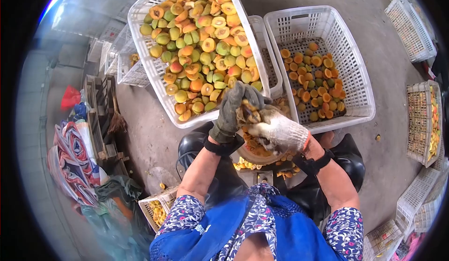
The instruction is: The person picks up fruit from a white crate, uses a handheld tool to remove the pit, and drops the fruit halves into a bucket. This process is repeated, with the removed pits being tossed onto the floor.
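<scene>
My left hand [230, 110], in a dark grey glove, and my right hand [279, 131], in a whitish knitted glove, meet in front of my body. Fingers of both are curled round a small brownish-orange piece [251, 113], too hidden to name for certain. Below them a round container [262, 158] holds orange fruit pieces. At the upper left, close to my left hand, a white crate [184, 120] is heaped with halved green and orange fruit [206, 46]. To the right stands a deeper white crate [365, 95] with hollowed orange halves [318, 81] on its bottom.
Another white crate [258, 25] sits between the two. A small crate [166, 195] of yellow pieces is by my left leg. More crates [417, 125] line the right edge. Striped sacking [72, 160], wooden pallets [96, 116] and a broom [116, 120] are at left.
</scene>
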Tool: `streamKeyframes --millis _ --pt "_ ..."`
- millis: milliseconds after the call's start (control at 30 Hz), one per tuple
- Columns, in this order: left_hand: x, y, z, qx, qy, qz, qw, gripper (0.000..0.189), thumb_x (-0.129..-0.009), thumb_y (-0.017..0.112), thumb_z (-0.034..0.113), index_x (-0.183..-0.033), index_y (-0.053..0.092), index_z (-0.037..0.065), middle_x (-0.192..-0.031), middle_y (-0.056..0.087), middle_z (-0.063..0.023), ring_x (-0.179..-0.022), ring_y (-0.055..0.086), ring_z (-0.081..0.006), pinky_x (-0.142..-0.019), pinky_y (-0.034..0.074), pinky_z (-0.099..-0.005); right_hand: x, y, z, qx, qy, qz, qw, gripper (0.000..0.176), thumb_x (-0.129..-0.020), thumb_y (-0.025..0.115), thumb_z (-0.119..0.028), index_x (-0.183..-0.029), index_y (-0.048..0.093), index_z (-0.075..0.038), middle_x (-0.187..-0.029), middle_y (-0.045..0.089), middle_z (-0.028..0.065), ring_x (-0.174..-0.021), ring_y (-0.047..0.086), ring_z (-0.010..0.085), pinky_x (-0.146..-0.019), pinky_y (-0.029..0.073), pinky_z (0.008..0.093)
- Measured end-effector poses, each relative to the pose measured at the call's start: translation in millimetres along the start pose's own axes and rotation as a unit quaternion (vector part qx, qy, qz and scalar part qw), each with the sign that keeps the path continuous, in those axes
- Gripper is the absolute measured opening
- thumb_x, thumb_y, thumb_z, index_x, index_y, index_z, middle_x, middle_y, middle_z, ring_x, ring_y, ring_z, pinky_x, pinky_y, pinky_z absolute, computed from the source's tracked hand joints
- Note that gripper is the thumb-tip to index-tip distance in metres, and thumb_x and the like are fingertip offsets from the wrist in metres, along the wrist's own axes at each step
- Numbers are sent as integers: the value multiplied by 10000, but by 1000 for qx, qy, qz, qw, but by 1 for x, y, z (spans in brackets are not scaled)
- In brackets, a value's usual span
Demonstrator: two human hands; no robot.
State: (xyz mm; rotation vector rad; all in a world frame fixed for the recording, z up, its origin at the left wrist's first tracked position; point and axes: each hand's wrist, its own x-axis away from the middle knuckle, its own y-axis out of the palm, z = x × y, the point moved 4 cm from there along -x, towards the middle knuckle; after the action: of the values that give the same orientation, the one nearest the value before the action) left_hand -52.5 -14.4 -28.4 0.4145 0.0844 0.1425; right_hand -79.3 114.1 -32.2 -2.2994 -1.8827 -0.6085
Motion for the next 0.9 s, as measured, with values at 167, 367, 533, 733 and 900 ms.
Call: streamKeyframes --millis 167,367,533,733,900 --pt "27 6 -5 131 -94 39 986 542 -992 341 497 -670 469 80 -692 498 -67 -720 507 -199 -755 473 -350 10 12 -4 -220 28 -26 975 392 -663 674 -128 -1049 619 -88 -859 605 144 -779 597 352 -674 495 351" --pt "53 -38 -31 267 -167 202 927 441 -998 352 456 -792 525 107 -736 553 -39 -722 592 -213 -711 556 -449 20 11 54 504 8 23 864 197 -791 516 -153 -824 674 -39 -787 668 178 -740 660 349 -651 535 427" --pt "-36 8 60 229 -61 80 968 598 -964 406 513 -1335 400 44 -1223 545 -103 -1110 557 -256 -928 485 -464 19 6 52 476 -123 129 861 190 -815 526 -202 -846 597 -29 -686 645 167 -650 658 325 -588 521 446" --pt "-122 -162 30 -698 33 203 686 348 -953 461 360 -1098 601 76 -1134 614 -158 -969 609 -346 -792 470 -477 23 -10 49 535 -16 71 842 262 -877 459 -195 -1000 641 -53 -860 675 176 -781 660 336 -686 534 428" --pt "-129 -173 25 -838 -82 274 465 312 -904 504 381 -1054 611 128 -1035 632 -108 -922 615 -321 -714 486 -457 31 -12 43 527 -5 48 848 279 -873 459 -246 -1018 628 -78 -897 675 178 -821 655 346 -719 526 452"
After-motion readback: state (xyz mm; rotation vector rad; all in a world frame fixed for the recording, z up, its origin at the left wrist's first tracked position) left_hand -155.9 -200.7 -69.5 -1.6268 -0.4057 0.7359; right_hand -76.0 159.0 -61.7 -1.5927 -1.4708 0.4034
